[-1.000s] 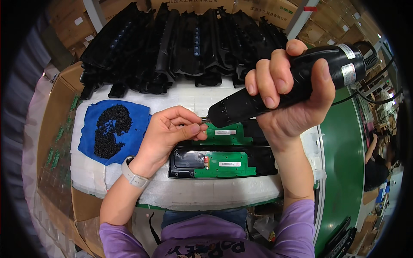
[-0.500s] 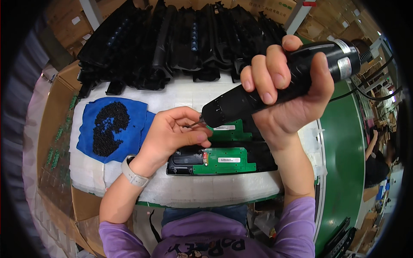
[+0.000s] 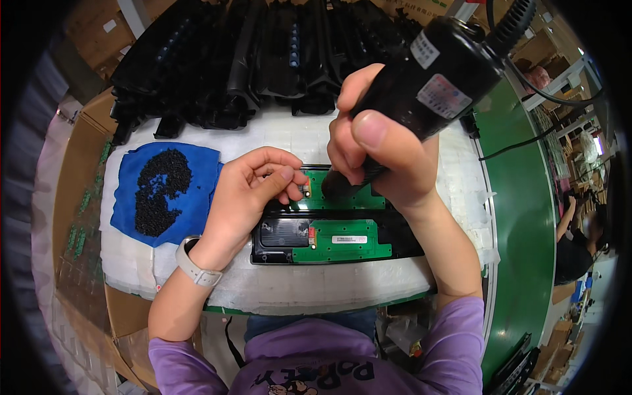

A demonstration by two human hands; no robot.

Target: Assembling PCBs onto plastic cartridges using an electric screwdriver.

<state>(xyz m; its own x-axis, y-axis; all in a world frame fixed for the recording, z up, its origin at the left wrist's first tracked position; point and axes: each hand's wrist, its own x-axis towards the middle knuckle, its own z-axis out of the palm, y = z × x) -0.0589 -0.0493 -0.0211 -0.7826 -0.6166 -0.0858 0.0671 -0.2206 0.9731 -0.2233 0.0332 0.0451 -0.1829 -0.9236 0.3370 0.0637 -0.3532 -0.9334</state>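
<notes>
My right hand [image 3: 395, 148] is wrapped around a black electric screwdriver [image 3: 421, 72], tilted with its nose down at the far green circuit board [image 3: 359, 199]. Its bit is hidden, so contact with the board cannot be made out. My left hand [image 3: 247, 187], a pale watch on its wrist, hovers by that board's left end with thumb and fingers curled together. Whatever lies between those fingers is too small to see. Closer to me, a second green circuit board [image 3: 342, 249] with a white label sits in a black plastic housing [image 3: 280, 235].
Left of my hand, a blue cloth [image 3: 203, 161] carries a heap of small black screws [image 3: 155, 217]. Several long black plastic parts [image 3: 247, 66] are piled along the back of the white padded table [image 3: 329, 289]. A cable [image 3: 517, 141] runs at right, above a green surface [image 3: 523, 263].
The screwdriver's nose has swung away from my left fingertips and down to the far board, its body now steeper. My left hand has shifted slightly left.
</notes>
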